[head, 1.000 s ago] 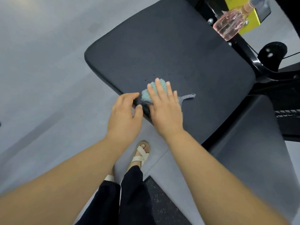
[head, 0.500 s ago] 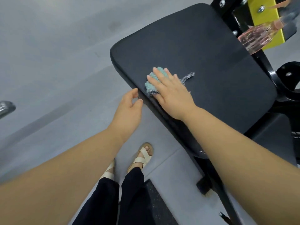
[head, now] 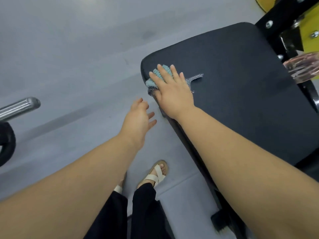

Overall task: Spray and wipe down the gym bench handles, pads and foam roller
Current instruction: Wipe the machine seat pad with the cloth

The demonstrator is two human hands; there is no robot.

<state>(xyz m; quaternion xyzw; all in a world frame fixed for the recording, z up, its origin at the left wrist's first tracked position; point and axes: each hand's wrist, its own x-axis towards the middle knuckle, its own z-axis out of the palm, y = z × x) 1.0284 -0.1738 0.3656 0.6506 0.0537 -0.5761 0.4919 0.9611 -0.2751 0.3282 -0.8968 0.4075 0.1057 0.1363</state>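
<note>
I am wiping: my right hand (head: pixel 174 94) presses the cloth (head: pixel 159 75) under straight fingers at the corner of the pad (head: pixel 241 75). My left hand (head: pixel 138 121) hangs relaxed, empty, just beside. Next, I judge, a firm sweep across the pad beyond the fingers.

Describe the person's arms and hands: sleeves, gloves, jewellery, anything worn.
No sleeves show. The left hand and right hand are bare, as is each forearm as far up as the view reaches. There are no gloves, rings, watch or wristbands.
</note>
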